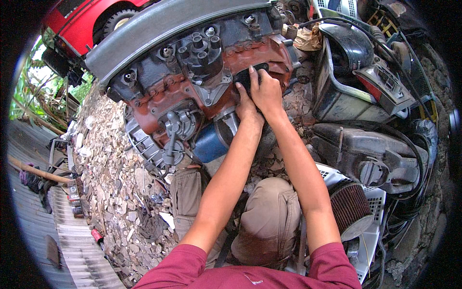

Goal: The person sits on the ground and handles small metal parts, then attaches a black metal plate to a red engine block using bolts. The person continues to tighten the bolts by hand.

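A red-brown engine block (161,108) stands in front of me, with a black distributor cap (201,60) on its near side and several spark plugs (210,32) along its top. Against its right part sits a dark, rounded black part (244,78), whose exact kind I cannot make out. My right hand (267,95) is closed on that part, index finger laid along its face. Just beside it, my left hand (248,107) grips the lower edge with thumb and fingers, most of them hidden. Below are a blue oil filter (210,143) and a metal fuel pump (179,126).
Rubble and stones (120,192) cover the ground. To the right are a grey bin (346,103) holding a dark helmet, a black plastic housing (370,154), and a round pleated air filter (350,207) in a white crate. Corrugated sheets (77,241) lie left; a red vehicle (72,24) stands behind.
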`<move>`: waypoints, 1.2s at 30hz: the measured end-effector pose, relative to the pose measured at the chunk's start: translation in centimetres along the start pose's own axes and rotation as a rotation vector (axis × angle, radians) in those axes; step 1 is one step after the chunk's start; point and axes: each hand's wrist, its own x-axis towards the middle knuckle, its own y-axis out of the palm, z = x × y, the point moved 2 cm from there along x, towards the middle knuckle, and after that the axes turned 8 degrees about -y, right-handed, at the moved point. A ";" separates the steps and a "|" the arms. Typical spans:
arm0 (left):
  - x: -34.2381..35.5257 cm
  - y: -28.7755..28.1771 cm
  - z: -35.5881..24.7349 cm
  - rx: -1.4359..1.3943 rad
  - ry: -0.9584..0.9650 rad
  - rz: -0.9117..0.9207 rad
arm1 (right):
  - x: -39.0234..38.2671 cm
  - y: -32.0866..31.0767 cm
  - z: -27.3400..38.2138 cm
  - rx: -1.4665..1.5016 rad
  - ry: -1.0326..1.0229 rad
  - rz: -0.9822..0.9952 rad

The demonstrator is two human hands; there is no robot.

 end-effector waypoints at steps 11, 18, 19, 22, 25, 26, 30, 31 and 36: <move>2.8 -1.9 0.2 -0.073 -0.026 0.207 | -0.1 -0.3 0.4 0.027 -0.047 0.000; 1.9 -1.3 0.1 -0.026 0.028 0.197 | -0.2 0.0 0.4 0.013 -0.057 -0.057; 1.6 -1.2 0.2 -0.023 0.027 0.150 | 0.0 0.1 0.2 0.005 -0.040 -0.055; -0.1 0.4 0.4 -0.054 0.000 0.091 | 0.4 -0.4 -0.6 -0.010 -0.028 -0.051; -1.3 0.7 -0.1 -0.061 0.023 0.110 | 0.1 -0.1 -0.4 0.042 -0.109 -0.031; -1.7 0.8 -0.1 -0.057 0.036 0.127 | 0.1 -0.1 -0.5 0.034 -0.090 -0.019; -2.5 0.9 -0.3 -0.073 0.004 0.154 | 0.0 0.2 -0.7 0.044 -0.086 -0.028; -2.8 0.9 -0.3 -0.070 0.020 0.160 | 0.0 0.3 -0.7 0.056 -0.103 -0.044; -2.2 0.3 -0.1 -0.065 0.046 0.174 | 0.0 0.2 -0.3 0.022 -0.079 -0.008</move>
